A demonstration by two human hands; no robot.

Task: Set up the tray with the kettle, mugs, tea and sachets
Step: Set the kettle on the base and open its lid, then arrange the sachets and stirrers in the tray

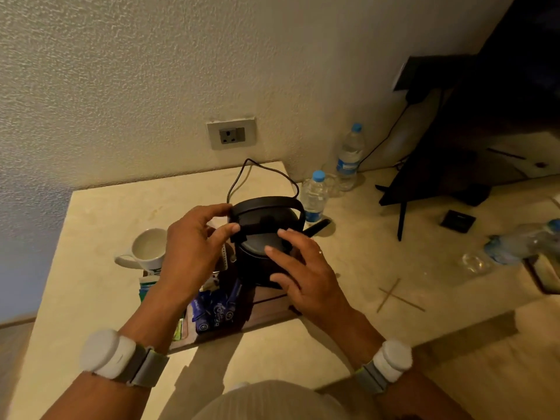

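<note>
Round matte-black kettle (260,237) between both hands, on wooden tray (266,310).

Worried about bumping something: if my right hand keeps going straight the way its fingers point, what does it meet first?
Probably the kettle: your right hand points up-left, fingertips already at its lid.

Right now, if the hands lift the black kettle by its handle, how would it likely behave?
The kettle looks rigid, so it should lift as one piece. Its arched handle may let it swing. The trailing cord could tug it.
</note>
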